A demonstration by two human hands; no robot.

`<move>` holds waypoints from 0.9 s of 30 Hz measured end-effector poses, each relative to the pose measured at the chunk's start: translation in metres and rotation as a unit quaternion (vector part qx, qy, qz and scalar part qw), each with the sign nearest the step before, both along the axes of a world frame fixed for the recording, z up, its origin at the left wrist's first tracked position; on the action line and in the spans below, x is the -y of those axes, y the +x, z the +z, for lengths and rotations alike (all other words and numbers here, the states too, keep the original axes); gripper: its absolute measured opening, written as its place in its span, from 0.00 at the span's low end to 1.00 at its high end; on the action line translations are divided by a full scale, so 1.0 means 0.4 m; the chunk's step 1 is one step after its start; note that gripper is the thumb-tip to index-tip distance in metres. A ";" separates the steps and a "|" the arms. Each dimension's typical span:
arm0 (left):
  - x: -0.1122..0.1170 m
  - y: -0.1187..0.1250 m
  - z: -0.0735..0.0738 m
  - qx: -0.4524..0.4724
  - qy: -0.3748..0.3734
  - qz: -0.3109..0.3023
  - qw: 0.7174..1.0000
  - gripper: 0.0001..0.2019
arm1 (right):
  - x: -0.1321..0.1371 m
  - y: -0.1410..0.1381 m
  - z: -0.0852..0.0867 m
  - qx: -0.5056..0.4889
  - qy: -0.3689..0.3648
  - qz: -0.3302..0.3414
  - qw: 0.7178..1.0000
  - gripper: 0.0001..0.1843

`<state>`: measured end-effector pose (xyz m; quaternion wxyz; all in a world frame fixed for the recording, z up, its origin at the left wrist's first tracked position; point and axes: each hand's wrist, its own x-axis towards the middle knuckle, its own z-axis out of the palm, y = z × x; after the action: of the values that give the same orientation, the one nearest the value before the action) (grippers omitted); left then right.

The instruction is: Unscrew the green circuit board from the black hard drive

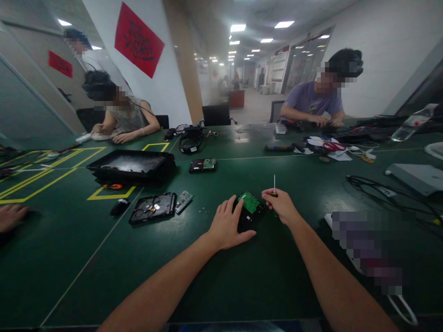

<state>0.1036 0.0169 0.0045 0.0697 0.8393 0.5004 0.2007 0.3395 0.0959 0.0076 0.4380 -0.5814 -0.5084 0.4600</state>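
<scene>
Hard drive [252,207] under wide fingers
Left hand [226,223] rests on its edge, likely to keep it still; right hand [283,205] pinches a screwdriver [274,183] between its fingers, pointing up.

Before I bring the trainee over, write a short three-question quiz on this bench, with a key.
1. What is the right hand holding?
2. True or false: the left hand touches a hard drive.
3. Which lies nearest the left hand? A) black mouse B) tiny loose pieces C) clear bottle

Key:
1. A screwdriver, with its shaft pointing up.
2. True.
3. B.
</scene>
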 end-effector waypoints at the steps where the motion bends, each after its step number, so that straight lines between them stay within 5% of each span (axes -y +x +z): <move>1: 0.005 0.001 -0.005 0.009 0.002 -0.003 1.000 0.53 | -0.001 0.002 0.000 -0.001 0.000 0.001 1.000 0.10; 10: 0.000 -0.003 0.016 -0.024 0.008 -0.085 0.996 0.38 | 0.008 0.004 0.015 0.024 -0.006 0.040 0.999 0.11; 27: 0.003 0.010 -0.013 0.016 0.025 -0.040 0.999 0.35 | 0.033 -0.019 0.020 0.116 0.032 0.090 0.989 0.10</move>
<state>0.1076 0.0157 -0.0007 0.0644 0.8571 0.4598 0.2234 0.3318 0.0825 0.0155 0.3514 -0.5683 -0.6206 0.4104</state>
